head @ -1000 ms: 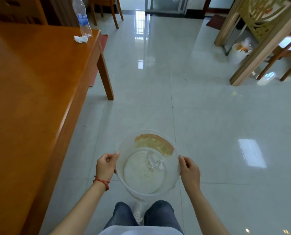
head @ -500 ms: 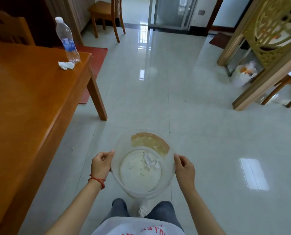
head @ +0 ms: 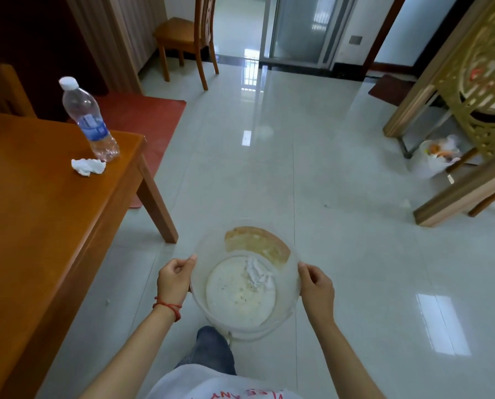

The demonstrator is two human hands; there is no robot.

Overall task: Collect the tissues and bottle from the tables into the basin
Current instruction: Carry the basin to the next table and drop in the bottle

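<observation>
I carry a clear plastic basin in front of me over the tiled floor. My left hand grips its left rim and my right hand grips its right rim. One crumpled white tissue lies inside the basin. On the far right corner of the orange wooden table stands a clear water bottle with a blue label and white cap. A second crumpled tissue lies on the table just in front of the bottle.
The table's leg reaches the floor left of the basin. A red mat lies behind the table, with a wooden chair beyond it. At right stand a gold-patterned wooden screen and a white waste bin.
I have walked forward along the table with the basin held in both hands. The bottle and the tissue on the table corner are now nearer and lower in view.
</observation>
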